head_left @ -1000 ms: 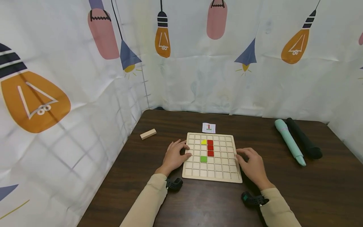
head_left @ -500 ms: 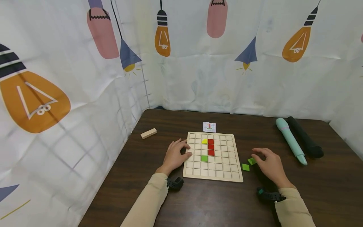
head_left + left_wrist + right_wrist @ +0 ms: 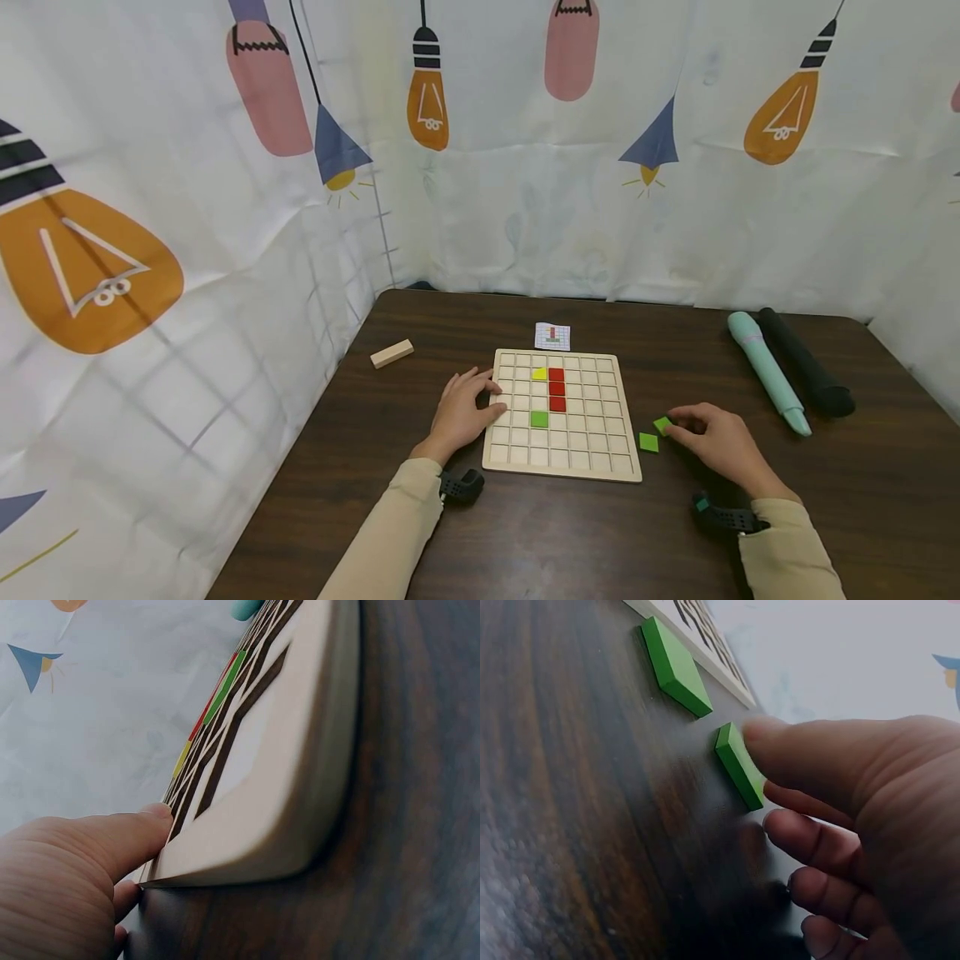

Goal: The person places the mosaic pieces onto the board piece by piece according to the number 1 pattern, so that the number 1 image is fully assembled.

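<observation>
A pale wooden grid board [image 3: 558, 475] lies on the table. It bears a yellow triangle piece [image 3: 540, 374], a column of red tiles [image 3: 557, 389] and one green square tile [image 3: 539, 419]. My left hand [image 3: 461, 417] rests on the board's left edge; its thumb [image 3: 142, 832] touches the rim, and its other fingers are partly hidden there. Right of the board, my right hand [image 3: 723, 442] pinches a loose green tile [image 3: 739, 769] between thumb and index finger, low at the tabletop. Another green tile [image 3: 648, 442] lies flat between that hand and the board.
A small card with a printed pattern [image 3: 552, 337] lies behind the board. A wooden block [image 3: 392, 354] sits at the back left. On the right lie a mint-green stick-shaped object [image 3: 768, 375] and a black cylinder [image 3: 806, 362]. A printed curtain [image 3: 510, 208] surrounds the table.
My right hand has left the board's right edge and moved right to the loose green tiles, which it had hidden. One tile has shifted slightly left. My left hand has stayed put.
</observation>
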The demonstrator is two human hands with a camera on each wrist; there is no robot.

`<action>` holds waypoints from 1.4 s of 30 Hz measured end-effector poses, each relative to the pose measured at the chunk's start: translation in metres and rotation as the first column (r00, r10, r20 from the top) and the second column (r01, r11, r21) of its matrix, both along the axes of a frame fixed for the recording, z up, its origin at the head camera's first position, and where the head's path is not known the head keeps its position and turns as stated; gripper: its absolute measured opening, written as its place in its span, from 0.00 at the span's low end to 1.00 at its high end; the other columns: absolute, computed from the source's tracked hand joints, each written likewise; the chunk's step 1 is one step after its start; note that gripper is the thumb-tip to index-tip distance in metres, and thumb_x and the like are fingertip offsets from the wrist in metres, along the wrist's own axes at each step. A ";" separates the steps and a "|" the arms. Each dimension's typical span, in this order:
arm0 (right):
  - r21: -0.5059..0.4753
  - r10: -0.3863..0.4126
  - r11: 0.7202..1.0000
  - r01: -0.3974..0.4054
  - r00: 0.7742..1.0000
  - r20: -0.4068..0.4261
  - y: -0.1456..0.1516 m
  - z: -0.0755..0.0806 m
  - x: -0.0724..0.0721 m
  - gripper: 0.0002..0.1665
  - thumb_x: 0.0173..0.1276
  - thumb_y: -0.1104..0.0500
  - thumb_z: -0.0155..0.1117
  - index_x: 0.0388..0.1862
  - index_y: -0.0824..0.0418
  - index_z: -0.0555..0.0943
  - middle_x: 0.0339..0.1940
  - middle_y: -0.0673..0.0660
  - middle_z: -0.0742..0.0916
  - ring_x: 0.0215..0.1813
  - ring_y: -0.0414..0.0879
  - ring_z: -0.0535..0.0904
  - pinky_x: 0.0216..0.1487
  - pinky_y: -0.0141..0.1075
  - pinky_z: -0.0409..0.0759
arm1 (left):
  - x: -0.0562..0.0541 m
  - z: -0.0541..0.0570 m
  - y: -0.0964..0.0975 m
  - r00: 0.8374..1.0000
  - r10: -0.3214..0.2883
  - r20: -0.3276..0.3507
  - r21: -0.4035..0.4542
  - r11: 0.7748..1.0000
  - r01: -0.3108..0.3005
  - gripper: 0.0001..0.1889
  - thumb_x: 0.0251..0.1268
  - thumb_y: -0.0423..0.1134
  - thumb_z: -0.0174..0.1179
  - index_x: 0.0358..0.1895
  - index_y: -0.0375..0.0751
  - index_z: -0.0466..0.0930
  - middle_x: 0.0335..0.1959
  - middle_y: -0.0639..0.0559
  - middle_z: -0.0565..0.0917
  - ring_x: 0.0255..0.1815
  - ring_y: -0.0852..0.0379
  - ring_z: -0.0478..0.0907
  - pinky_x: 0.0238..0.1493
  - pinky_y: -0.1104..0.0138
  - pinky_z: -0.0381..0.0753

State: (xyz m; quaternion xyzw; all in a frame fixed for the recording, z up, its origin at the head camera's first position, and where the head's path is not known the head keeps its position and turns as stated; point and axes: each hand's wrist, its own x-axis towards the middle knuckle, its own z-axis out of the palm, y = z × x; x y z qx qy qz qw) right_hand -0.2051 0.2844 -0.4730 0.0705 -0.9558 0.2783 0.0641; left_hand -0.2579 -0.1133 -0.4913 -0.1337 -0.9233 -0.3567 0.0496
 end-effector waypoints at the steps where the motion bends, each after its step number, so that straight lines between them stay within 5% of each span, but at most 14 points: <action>1: 0.004 0.006 1.000 -0.006 1.000 0.003 0.000 0.000 0.000 0.21 0.63 0.49 0.71 0.49 0.61 0.85 0.41 0.57 0.85 0.35 0.45 0.75 0.34 0.39 0.75 | 0.000 0.000 0.000 1.000 0.000 0.000 0.001 1.000 0.000 0.11 0.63 0.46 0.66 0.46 0.51 0.82 0.71 0.51 0.70 0.76 0.49 0.57 0.78 0.49 0.43; 8: 0.023 0.027 0.999 -0.027 1.000 -0.008 -0.001 -0.002 0.000 0.23 0.62 0.47 0.72 0.50 0.61 0.85 0.42 0.56 0.84 0.37 0.46 0.74 0.35 0.41 0.75 | 0.001 0.000 0.000 1.000 0.001 0.004 -0.004 1.000 -0.001 0.11 0.63 0.46 0.66 0.46 0.51 0.83 0.71 0.51 0.70 0.76 0.49 0.57 0.78 0.50 0.43; 15: 0.035 0.020 0.999 -0.019 0.999 -0.040 -0.002 -0.003 -0.001 0.16 0.63 0.58 0.70 0.49 0.61 0.85 0.38 0.55 0.83 0.32 0.46 0.69 0.31 0.38 0.69 | 0.000 0.000 0.000 1.000 -0.004 -0.003 -0.001 1.000 0.004 0.11 0.63 0.46 0.66 0.46 0.51 0.82 0.71 0.51 0.70 0.76 0.49 0.57 0.78 0.51 0.43; 29: 0.060 0.008 0.998 -0.002 0.995 -0.103 -0.006 -0.007 -0.002 0.14 0.62 0.60 0.70 0.47 0.62 0.85 0.41 0.59 0.82 0.35 0.48 0.73 0.34 0.42 0.73 | 0.000 -0.001 0.000 1.000 -0.002 0.000 0.002 1.000 0.002 0.10 0.63 0.46 0.66 0.46 0.51 0.82 0.71 0.51 0.70 0.76 0.49 0.57 0.78 0.50 0.43; 42: -0.017 0.003 1.000 -0.007 0.980 -0.197 -0.020 -0.007 -0.001 0.17 0.63 0.63 0.69 0.51 0.65 0.83 0.47 0.65 0.84 0.44 0.60 0.80 0.41 0.56 0.79 | 0.000 0.000 0.001 1.000 0.007 -0.001 0.001 1.000 -0.007 0.10 0.63 0.46 0.66 0.45 0.52 0.83 0.70 0.52 0.71 0.76 0.49 0.57 0.78 0.50 0.44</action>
